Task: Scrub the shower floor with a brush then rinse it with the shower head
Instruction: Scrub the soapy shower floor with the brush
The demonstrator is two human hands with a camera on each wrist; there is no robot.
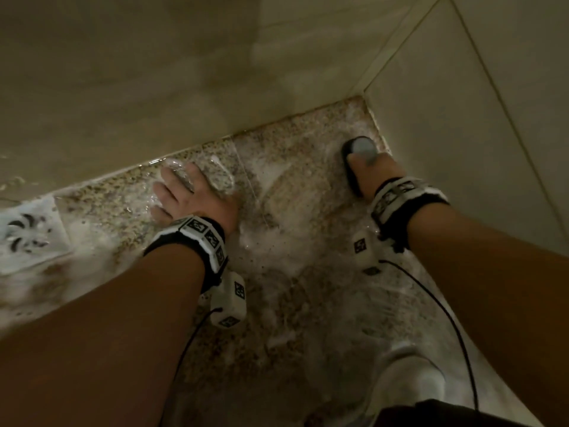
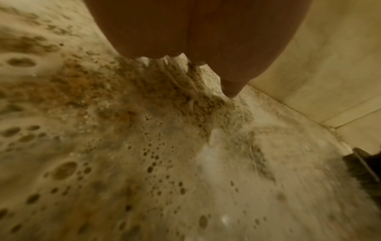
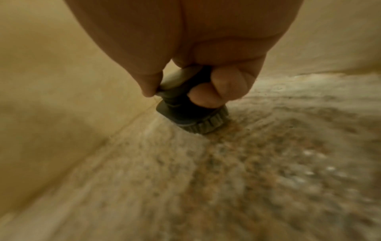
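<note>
The speckled granite shower floor (image 1: 289, 272) is wet and covered in white foam. My right hand (image 1: 378, 172) grips a dark scrub brush (image 1: 357, 155) by its handle and presses its bristles on the floor in the far right corner, beside the wall. In the right wrist view my fingers (image 3: 206, 96) curl round the brush (image 3: 185, 114). My left hand (image 1: 187, 195) lies flat on the foamy floor near the back wall, fingers spread. The left wrist view shows the left hand (image 2: 195, 48) from behind and the brush's bristles (image 2: 364, 171) at the right edge. No shower head is in view.
A white drain cover (image 1: 27, 235) sits in the floor at the far left. Beige tiled walls (image 1: 462, 118) close in the corner at the back and right. A white shoe (image 1: 406, 383) stands on the foam at the bottom right. Thin black cables hang from both wristbands.
</note>
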